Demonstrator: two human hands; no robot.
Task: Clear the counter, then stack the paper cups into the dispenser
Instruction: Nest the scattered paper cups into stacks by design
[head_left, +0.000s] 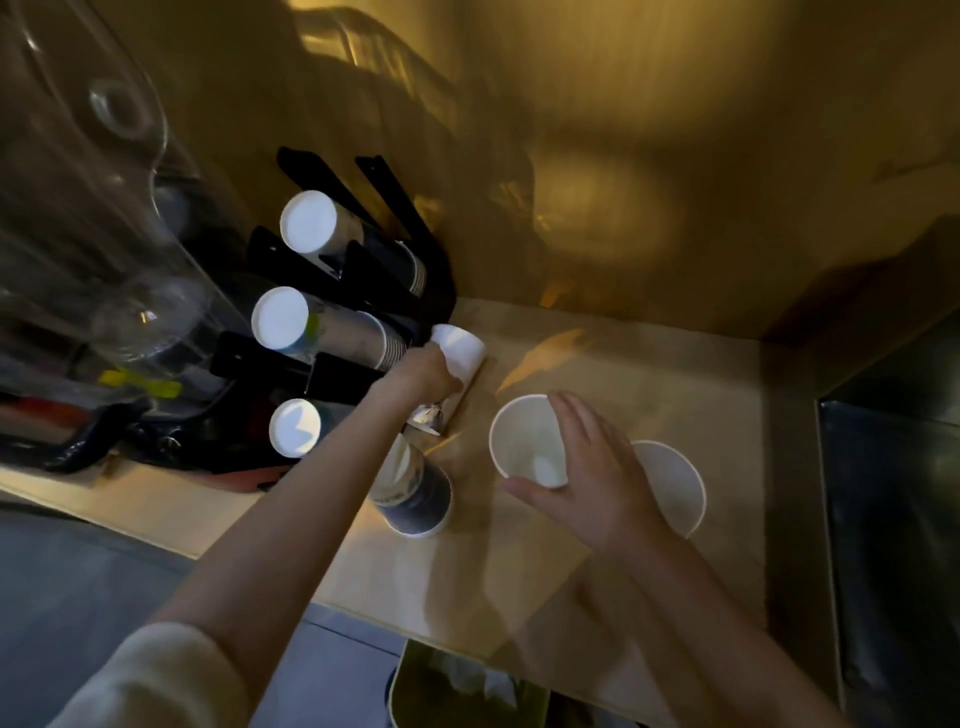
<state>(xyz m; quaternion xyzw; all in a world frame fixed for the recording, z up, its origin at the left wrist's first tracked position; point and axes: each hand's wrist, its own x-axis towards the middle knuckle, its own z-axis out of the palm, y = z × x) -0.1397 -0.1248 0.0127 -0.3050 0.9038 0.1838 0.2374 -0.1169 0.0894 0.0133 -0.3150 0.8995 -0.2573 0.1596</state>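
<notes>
A black cup dispenser (374, 280) stands at the counter's back left, with three rows of stacked paper cups lying sideways, white bottoms toward me. My left hand (421, 371) grips a white paper cup (462, 345) on its side, right at the open end of the middle row (332, 327). My right hand (587, 478) wraps an upright white cup (524, 441) standing on the wooden counter (649, 374). Another upright white cup (675, 483) stands just behind that hand. A dark printed cup (415, 493) lies partly under my left forearm.
Clear plastic containers (93, 208) tower at the left beside the dispenser. A metal wall encloses the counter at the back and right. A bin (457, 686) with crumpled paper sits below the counter's front edge. A small shiny object (428, 418) lies by my left wrist.
</notes>
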